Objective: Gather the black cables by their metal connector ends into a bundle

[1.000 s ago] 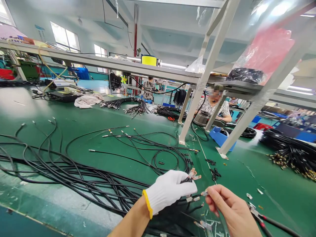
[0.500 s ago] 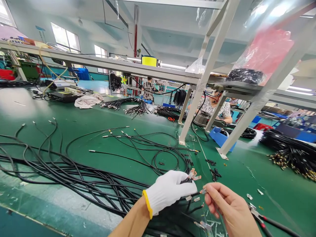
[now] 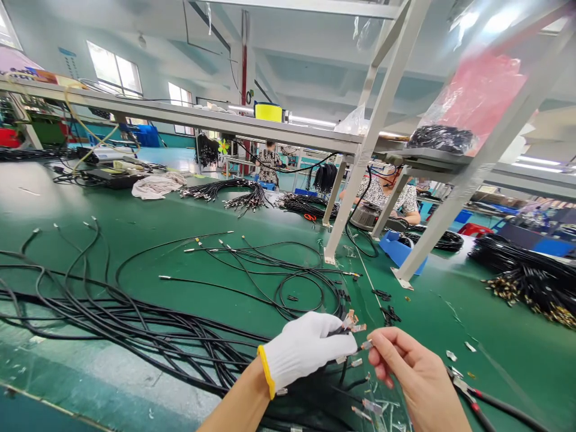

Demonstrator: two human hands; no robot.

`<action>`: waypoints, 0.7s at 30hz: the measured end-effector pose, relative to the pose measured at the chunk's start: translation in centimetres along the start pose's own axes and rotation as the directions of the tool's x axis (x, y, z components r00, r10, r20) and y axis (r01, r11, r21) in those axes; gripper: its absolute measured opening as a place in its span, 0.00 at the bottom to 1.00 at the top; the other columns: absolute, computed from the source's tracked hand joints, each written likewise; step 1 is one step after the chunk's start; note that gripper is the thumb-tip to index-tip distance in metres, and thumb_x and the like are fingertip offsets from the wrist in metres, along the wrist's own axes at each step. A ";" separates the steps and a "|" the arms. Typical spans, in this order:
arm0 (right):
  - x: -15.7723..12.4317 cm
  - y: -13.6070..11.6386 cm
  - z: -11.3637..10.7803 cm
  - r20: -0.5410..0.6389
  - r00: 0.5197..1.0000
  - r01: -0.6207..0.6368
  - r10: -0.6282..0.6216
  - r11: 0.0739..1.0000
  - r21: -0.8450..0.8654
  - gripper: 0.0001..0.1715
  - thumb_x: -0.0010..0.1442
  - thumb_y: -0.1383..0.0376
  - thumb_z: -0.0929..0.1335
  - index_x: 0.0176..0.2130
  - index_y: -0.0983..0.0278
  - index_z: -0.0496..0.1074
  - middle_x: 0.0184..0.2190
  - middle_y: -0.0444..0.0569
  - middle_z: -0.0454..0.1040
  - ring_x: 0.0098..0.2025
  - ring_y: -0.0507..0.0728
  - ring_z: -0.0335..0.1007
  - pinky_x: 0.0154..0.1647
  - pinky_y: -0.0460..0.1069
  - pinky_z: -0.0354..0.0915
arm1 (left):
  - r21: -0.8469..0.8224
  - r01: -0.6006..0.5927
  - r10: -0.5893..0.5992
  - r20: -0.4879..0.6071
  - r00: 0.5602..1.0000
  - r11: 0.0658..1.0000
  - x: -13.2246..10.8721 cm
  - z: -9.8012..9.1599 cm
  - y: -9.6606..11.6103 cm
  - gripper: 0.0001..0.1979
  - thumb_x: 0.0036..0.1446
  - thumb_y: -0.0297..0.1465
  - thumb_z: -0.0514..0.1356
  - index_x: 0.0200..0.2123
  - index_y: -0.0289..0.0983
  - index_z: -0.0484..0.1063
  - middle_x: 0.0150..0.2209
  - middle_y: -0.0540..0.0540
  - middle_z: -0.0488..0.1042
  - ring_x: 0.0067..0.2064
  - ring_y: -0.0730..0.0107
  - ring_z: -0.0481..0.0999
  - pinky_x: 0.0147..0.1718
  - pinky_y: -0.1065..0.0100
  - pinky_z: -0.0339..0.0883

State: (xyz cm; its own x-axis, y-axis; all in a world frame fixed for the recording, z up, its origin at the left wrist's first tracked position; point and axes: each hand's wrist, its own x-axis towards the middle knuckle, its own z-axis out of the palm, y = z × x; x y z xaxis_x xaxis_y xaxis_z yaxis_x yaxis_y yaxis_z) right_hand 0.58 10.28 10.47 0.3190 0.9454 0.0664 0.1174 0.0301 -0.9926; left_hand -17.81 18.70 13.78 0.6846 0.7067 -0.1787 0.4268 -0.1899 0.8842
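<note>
Black cables [image 3: 204,342] in hand
Gloved left hand [image 3: 306,348] clasps several (copper-coloured tips [image 3: 359,328] protruding); bare right hand [image 3: 405,366] pinches one cable tip [image 3: 366,345].

Left hand [image 3: 308,347] grips black cables [image 3: 204,342]; right hand [image 3: 407,369] pinches one tip [image 3: 366,345].

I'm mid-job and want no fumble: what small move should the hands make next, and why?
Probably bring the silvery cable tip alongside the copper-coloured cable ends. The bare right hand seems to pinch that tip just outside the white-gloved left hand, which grips a bunch with those ends poking out past its fingers, so the gap looks short.
</note>
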 end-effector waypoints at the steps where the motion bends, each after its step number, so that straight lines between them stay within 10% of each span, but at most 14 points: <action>1: 0.0 0.0 0.0 -0.002 1.000 0.007 -0.007 1.000 -0.003 0.29 0.55 0.39 0.74 0.31 0.62 0.77 0.25 0.48 0.74 0.25 0.53 0.65 0.23 0.46 0.62 | 0.001 0.001 -0.001 -0.002 1.000 1.000 0.0 0.0 0.0 0.14 0.55 0.45 0.58 0.27 0.41 0.68 0.21 0.56 0.63 0.26 0.73 0.61 0.23 0.69 0.50; 13: 0.4 -1.1 0.9 -0.004 0.999 0.053 -0.053 0.998 -0.019 0.29 0.56 0.40 0.73 0.33 0.62 0.76 0.26 0.49 0.75 0.26 0.54 0.67 0.24 0.46 0.64 | -0.031 -0.073 0.074 0.031 0.997 0.997 0.0 -0.1 -0.3 0.13 0.56 0.43 0.59 0.28 0.40 0.67 0.22 0.57 0.59 0.27 0.73 0.57 0.26 0.68 0.48; 21: -2.3 0.3 -2.7 0.015 1.000 -0.023 0.027 0.974 -0.225 0.29 0.56 0.37 0.71 0.35 0.59 0.77 0.29 0.48 0.75 0.31 0.56 0.69 0.30 0.47 0.67 | -0.175 -0.100 0.090 -0.064 0.994 0.979 0.8 0.3 -1.4 0.18 0.58 0.48 0.58 0.34 0.39 0.71 0.26 0.55 0.62 0.29 0.72 0.58 0.30 0.69 0.52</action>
State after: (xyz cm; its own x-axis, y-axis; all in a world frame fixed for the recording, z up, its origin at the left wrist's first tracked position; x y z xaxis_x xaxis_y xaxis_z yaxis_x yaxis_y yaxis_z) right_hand 2.38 7.21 10.26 0.3084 0.9505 0.0381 0.3187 -0.0655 -0.9456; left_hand -17.67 19.32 12.26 0.6807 0.7291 -0.0707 0.2464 -0.1370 0.9594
